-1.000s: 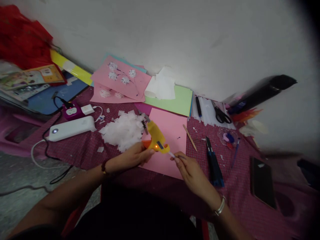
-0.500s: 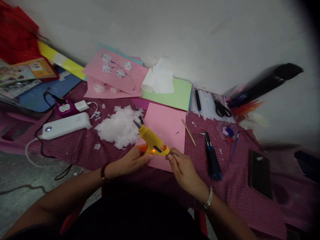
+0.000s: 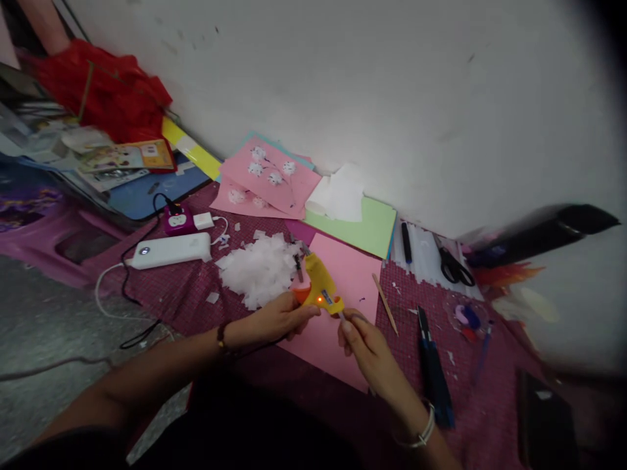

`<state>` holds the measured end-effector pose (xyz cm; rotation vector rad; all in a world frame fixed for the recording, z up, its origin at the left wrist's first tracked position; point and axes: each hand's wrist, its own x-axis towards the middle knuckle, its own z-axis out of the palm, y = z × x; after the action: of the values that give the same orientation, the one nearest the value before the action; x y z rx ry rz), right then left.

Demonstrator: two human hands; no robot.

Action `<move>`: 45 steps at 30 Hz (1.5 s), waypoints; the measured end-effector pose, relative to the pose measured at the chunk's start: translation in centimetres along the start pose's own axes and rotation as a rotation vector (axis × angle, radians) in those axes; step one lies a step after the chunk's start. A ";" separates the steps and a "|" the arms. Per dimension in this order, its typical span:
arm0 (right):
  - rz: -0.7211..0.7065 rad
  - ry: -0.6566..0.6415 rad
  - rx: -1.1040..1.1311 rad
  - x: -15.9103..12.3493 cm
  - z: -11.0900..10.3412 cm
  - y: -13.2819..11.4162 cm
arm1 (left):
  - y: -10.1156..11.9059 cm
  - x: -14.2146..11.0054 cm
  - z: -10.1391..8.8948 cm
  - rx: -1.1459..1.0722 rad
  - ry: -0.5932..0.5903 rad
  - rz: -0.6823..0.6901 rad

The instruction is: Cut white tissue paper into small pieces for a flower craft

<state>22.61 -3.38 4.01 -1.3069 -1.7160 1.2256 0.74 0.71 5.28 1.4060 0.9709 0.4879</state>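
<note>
My left hand is closed round the handle of a yellow glue gun whose orange light glows. The gun's nozzle points away toward a heap of white paper scraps. My right hand pinches a thin clear glue stick at the back end of the gun. Both hands hover over a pink paper sheet lying on the dark red checked cloth.
A white power bank and purple plug with cables lie at left. Pink sheets with white flowers, green paper, scissors, a wooden stick, blue-black cutter, a dark phone and red cloth surround the spot.
The view has shifted, so everything sits lower and to the right. The gun's nozzle has tilted more upright. My right hand stays at the gun's back end with the glue stick.
</note>
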 end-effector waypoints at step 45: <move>0.550 0.140 -0.013 -3.2 -8.5 3.9 | 0.9 11.1 8.1 -0.537 -0.285 -0.382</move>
<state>32.44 -3.77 3.53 -1.9022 -1.3057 1.3722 13.51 4.86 2.18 0.7570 0.7744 0.2258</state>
